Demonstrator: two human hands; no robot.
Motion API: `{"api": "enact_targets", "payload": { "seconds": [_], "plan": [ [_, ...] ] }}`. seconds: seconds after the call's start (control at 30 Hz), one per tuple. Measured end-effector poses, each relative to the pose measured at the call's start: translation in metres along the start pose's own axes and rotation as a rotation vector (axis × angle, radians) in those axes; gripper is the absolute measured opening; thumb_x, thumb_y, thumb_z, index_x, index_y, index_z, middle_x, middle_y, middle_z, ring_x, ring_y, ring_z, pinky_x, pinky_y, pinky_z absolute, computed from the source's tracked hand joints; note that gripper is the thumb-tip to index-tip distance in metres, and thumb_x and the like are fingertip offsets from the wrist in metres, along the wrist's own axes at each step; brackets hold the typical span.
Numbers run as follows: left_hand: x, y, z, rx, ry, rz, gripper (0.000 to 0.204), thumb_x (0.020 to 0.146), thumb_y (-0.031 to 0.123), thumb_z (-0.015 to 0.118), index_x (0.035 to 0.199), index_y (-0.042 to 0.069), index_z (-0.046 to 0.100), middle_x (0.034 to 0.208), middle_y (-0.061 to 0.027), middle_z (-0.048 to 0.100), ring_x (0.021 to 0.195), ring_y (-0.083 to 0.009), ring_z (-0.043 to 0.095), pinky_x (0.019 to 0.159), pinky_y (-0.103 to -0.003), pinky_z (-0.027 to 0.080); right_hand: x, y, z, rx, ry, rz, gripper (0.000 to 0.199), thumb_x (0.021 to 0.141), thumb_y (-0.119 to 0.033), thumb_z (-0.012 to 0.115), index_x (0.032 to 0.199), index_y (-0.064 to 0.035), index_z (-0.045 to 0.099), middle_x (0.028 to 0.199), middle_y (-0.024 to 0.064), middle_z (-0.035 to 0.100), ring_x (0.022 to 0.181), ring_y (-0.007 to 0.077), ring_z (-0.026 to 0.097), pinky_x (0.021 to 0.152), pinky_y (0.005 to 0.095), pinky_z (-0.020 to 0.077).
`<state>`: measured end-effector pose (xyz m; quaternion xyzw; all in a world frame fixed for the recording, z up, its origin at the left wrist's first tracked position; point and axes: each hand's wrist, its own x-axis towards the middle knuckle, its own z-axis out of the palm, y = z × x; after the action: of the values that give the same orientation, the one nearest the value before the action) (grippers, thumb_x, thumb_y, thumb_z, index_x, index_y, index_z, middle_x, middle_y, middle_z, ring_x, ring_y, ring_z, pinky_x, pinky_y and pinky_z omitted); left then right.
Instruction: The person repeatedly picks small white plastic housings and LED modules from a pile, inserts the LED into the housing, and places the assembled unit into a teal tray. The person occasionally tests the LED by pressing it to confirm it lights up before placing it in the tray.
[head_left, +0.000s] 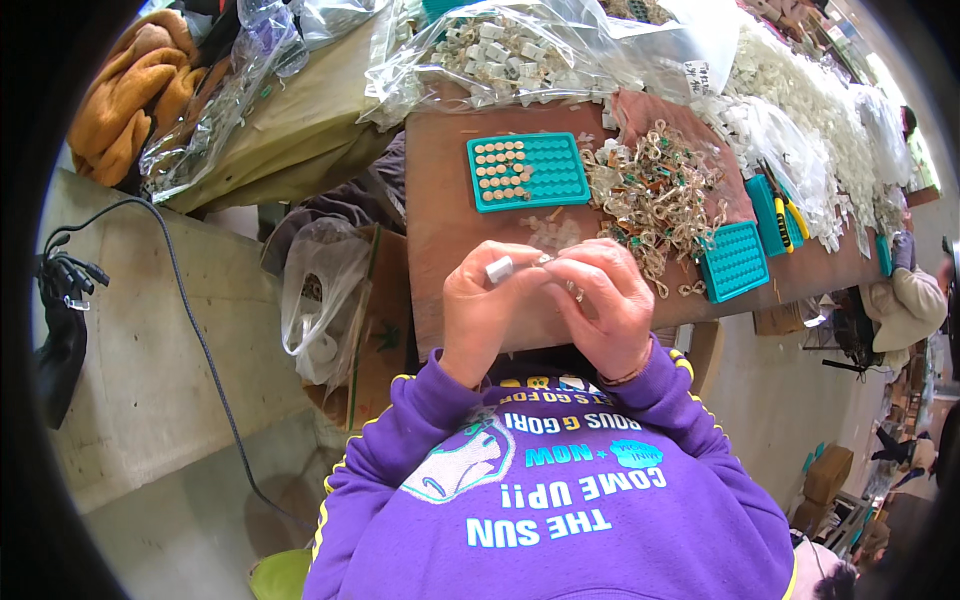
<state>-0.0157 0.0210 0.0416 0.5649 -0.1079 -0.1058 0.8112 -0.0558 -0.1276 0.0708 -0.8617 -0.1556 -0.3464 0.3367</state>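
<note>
My left hand pinches a small white plastic part between thumb and fingers, just above the near edge of the brown table. My right hand is closed against it, its fingertips meeting the same part; whether it holds a second piece is hidden. Beyond the hands lies a teal tray with rows of holes, its left portion filled with small tan pieces. To its right spreads a heap of clear, green and tan loose parts. A few white pieces lie between the tray and my hands.
A second teal tray lies right of the heap. Clear bags of white parts sit at the table's far edge, and white parts cover the right side. A plastic bag in a cardboard box stands left; a black cable crosses the concrete ledge.
</note>
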Motion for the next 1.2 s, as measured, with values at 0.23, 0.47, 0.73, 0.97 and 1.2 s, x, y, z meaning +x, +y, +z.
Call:
{"api": "enact_targets", "payload": {
  "seconds": [0.23,0.47,0.73,0.97,1.2],
  "plan": [
    [-0.001,-0.007,-0.004,-0.066,-0.046,-0.146,0.015,0.089,0.009,0.069,0.101,0.002,0.063,0.095,-0.0020,0.067,0.088,-0.0065,0.060,0.078,-0.022,0.048,-0.010,0.006,0.006,0.138,-0.048,0.185,0.019,0.074,0.003,0.073,0.091,-0.0043,0.068,0.080,0.0087,0.065,0.069,0.0231,0.064,0.062,0.0306,0.0526],
    [-0.001,-0.006,-0.005,-0.724,-0.073,-0.475,0.030,0.098,0.010,0.055,0.126,0.000,0.049,0.124,-0.0127,0.059,0.118,-0.0207,0.056,0.106,-0.036,0.042,-0.020,0.019,0.006,0.735,0.009,0.689,0.009,0.085,0.002,0.068,0.093,-0.0007,0.067,0.083,0.0032,0.068,0.074,0.0064,0.063,0.062,0.0203,0.0509],
    [-0.002,-0.001,-0.015,-0.095,-0.161,-0.266,0.030,0.096,0.010,0.059,0.122,-0.003,0.054,0.119,-0.0092,0.062,0.110,-0.0154,0.059,0.100,-0.031,0.046,-0.018,0.015,-0.002,1.141,-0.062,0.997,0.011,0.089,-0.006,0.067,0.098,0.0004,0.066,0.084,0.0044,0.068,0.071,0.0058,0.060,0.065,0.0196,0.0478],
    [-0.007,-0.006,-0.011,0.117,-0.064,-0.078,0.032,0.089,0.002,0.068,0.118,-0.002,0.057,0.108,-0.0069,0.065,0.094,-0.0104,0.063,0.085,-0.024,0.051,-0.015,0.013,0.000,1.143,-0.107,0.993,0.012,0.088,-0.009,0.069,0.096,-0.0008,0.067,0.081,0.0009,0.066,0.069,0.0058,0.058,0.062,0.0196,0.0439],
    [-0.009,-0.008,-0.006,0.060,0.059,-0.052,0.019,0.081,-0.004,0.071,0.096,0.002,0.061,0.095,-0.0025,0.066,0.089,-0.0086,0.064,0.079,-0.023,0.051,-0.013,0.009,-0.003,1.040,-0.190,1.115,0.014,0.089,-0.013,0.069,0.093,0.0002,0.065,0.075,0.0031,0.063,0.063,0.0092,0.057,0.060,0.0220,0.0442]
  ]
}}
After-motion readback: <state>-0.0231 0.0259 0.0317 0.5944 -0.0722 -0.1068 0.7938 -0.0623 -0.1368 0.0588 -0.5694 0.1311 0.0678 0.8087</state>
